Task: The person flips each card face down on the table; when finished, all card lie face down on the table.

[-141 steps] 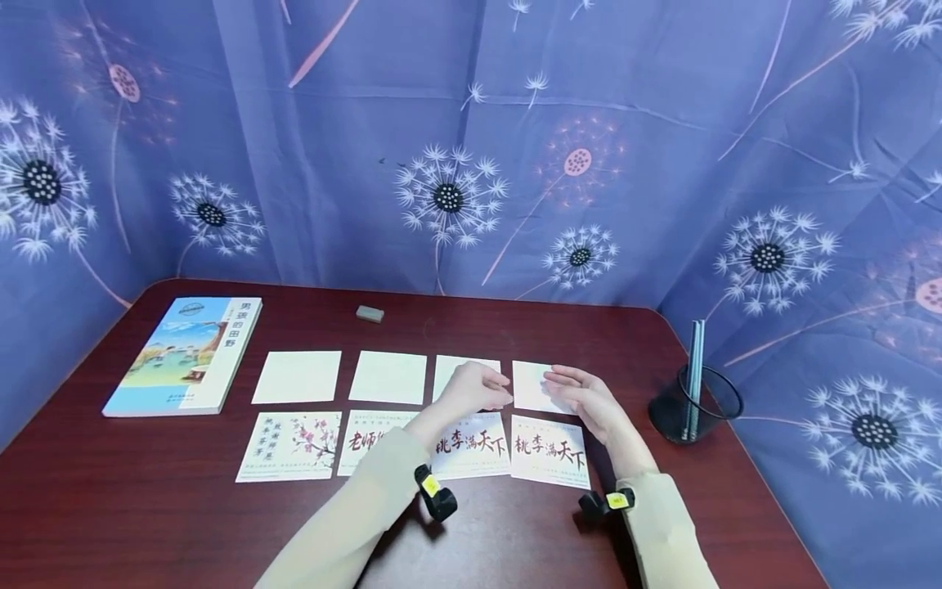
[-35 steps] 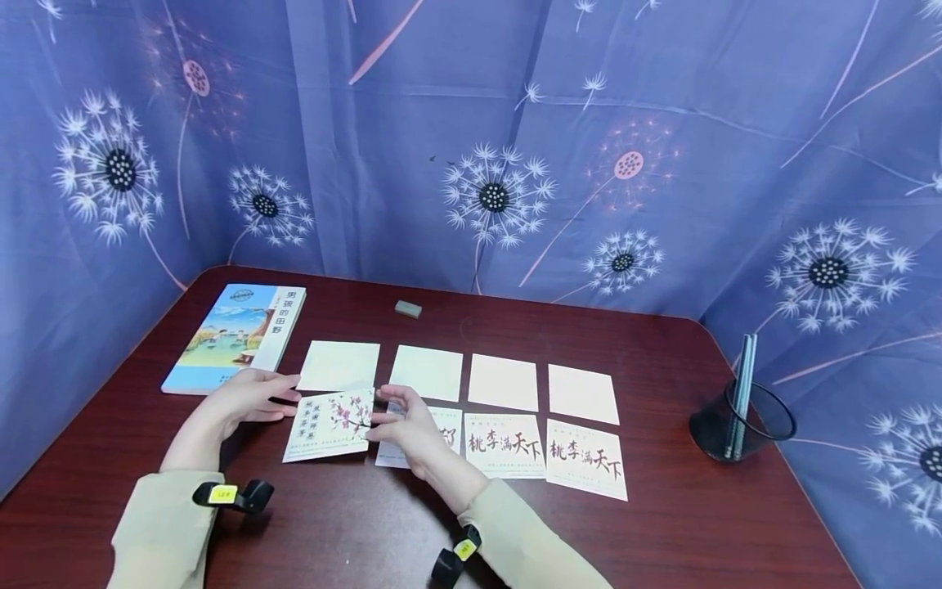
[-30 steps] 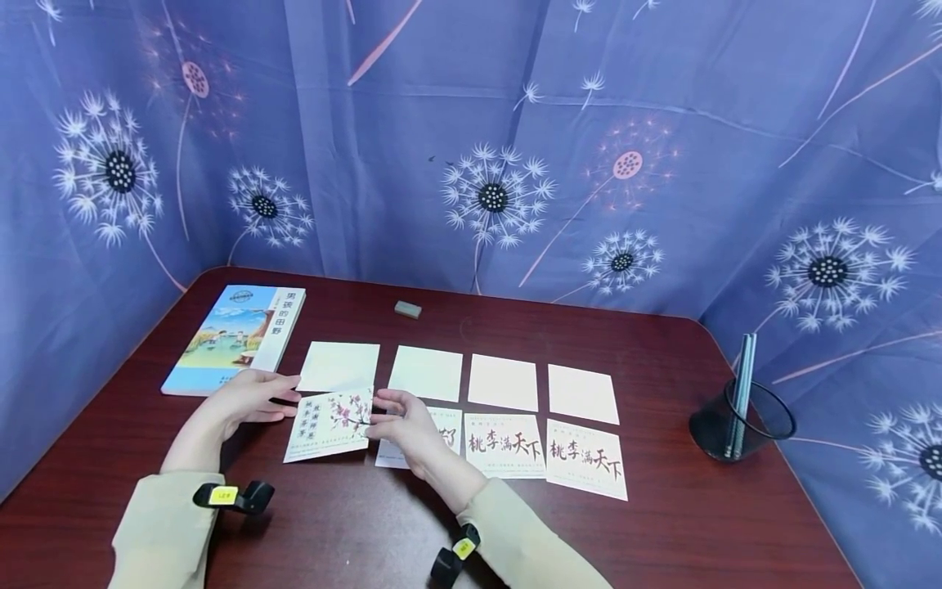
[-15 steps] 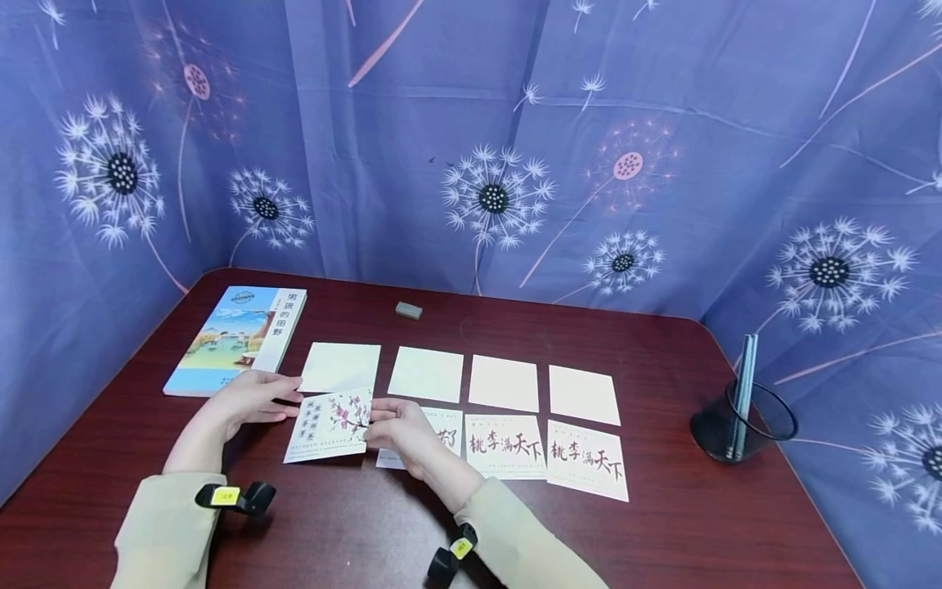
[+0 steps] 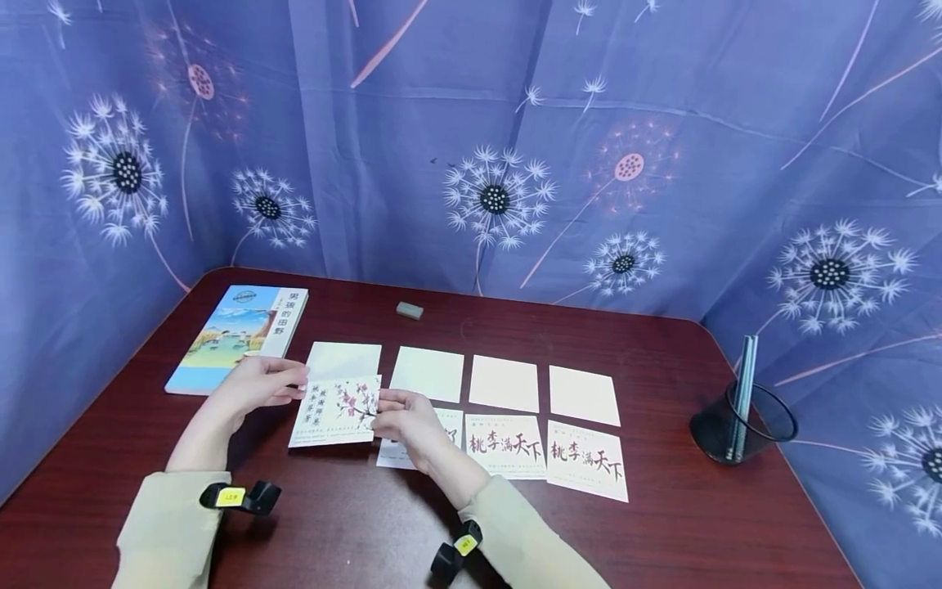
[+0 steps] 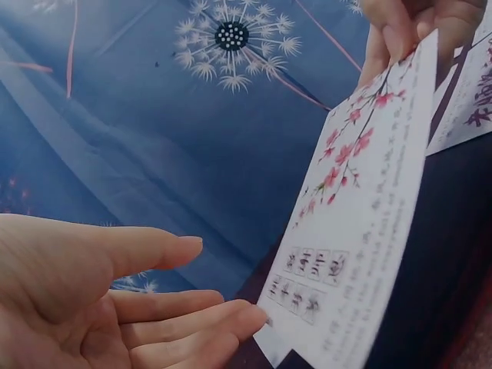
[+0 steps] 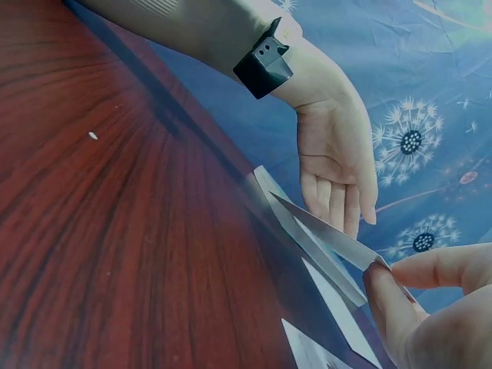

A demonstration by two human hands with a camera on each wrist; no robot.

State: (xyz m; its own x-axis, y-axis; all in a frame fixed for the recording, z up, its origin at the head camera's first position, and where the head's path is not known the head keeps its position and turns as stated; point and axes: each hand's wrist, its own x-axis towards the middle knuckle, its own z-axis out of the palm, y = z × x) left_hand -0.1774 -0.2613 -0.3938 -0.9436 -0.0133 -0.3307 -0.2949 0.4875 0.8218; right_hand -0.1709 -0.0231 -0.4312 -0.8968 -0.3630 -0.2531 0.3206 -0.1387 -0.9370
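A white card with pink blossoms and Chinese writing [image 5: 334, 413] is held up at a tilt, its far edge overlapping the leftmost blank card [image 5: 344, 358] in the head view. My right hand [image 5: 415, 429] pinches its right edge between thumb and fingers, as the right wrist view also shows. At the card's left edge is my left hand [image 5: 253, 388]. Its fingers [image 6: 184, 323] are extended, with the tips right at the card's corner and the thumb apart from it. Partly behind my right hand lies a lettered card [image 5: 393, 455].
More blank cards [image 5: 427, 375] continue the far row to the right. Two red-lettered cards [image 5: 504, 446] lie in the near row. A book [image 5: 235, 331] is at left, a small grey block [image 5: 409, 311] at the back, and a black mesh pen holder [image 5: 710, 438] at right.
Both hands have shifted from the right-hand cards to the left one. The blossom card, formerly flat in the near row, is now raised, and just moved slightly forward and up.
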